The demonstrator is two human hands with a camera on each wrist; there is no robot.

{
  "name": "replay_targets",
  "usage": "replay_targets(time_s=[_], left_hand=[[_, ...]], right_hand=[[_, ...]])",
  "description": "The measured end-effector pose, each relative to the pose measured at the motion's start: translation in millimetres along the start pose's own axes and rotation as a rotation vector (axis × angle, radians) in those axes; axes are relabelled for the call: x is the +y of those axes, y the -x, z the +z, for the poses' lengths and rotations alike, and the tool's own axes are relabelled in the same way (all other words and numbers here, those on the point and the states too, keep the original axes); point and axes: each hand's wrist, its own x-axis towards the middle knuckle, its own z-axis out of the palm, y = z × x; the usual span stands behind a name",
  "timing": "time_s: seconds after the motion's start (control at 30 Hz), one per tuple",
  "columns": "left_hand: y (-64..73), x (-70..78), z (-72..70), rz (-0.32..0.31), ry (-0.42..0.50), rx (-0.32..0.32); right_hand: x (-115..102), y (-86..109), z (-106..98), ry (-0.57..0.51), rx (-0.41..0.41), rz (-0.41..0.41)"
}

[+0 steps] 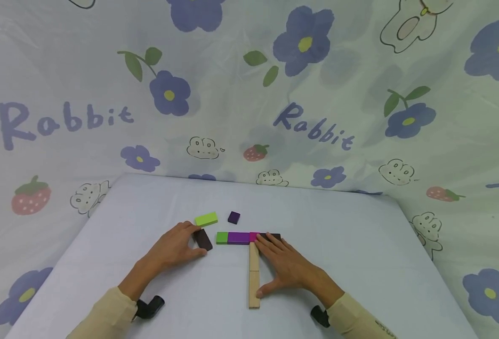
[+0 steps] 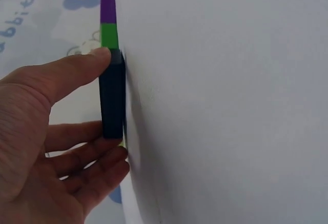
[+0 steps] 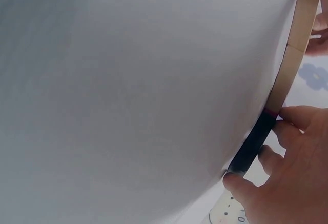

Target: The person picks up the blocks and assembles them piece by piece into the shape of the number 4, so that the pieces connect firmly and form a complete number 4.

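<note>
My left hand [image 1: 172, 247] pinches a dark brown block [image 1: 203, 239] by its ends, thumb at the near end and fingertips at the far one. In the left wrist view the thumb tip lies on that dark block [image 2: 113, 98]. My right hand [image 1: 289, 268] rests spread over a row of blocks, fingertips on the magenta block [image 1: 253, 237] and the black block [image 1: 270, 235]. Its thumb lies along the lower wooden block [image 1: 254, 292]. Left of the magenta are a purple block [image 1: 238, 238] and a green block [image 1: 221, 238]. An upper wooden block [image 1: 254, 256] joins the row from below.
Beyond the row, a lime block [image 1: 206, 219] and a small dark purple block [image 1: 234, 217] lie loose on the white table [image 1: 351, 245]. A printed cloth [image 1: 232, 108] with flowers and rabbits hangs behind. Black wrist devices [image 1: 149, 307] sit under the sleeves.
</note>
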Motion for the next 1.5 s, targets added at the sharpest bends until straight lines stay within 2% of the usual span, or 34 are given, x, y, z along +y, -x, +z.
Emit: replay_targets(time_s=[0.37, 0.57, 0.73, 1.03, 1.17, 1.5], left_hand=[[-7.5, -4.1, -9.0, 0.01, 0.056, -0.022], [-19.3, 3.6, -18.0, 0.06, 0.082, 0.001], [-32.6, 14.7, -19.3, 0.098, 0.11, -0.006], [-61.9, 34.7, -15.2, 0.147, 0.132, -0.041], [-73.5, 42.0, -12.4, 0.146, 0.14, -0.065], [-99.6, 57.5, 5.3, 0.199, 0.136, -0.127]], right_hand=[[0, -0.4, 0, -0.002, -0.002, -0.004], [1, -0.1, 1, 0.007, 0.0, -0.002], [1, -0.1, 0, -0.002, -0.004, 0.001], [1, -0.2, -2, -0.016, -0.012, 0.013], [1, -0.4, -2, -0.024, -0.016, 0.01], [2, -0.7, -1, -0.006, -0.017, 0.012]])
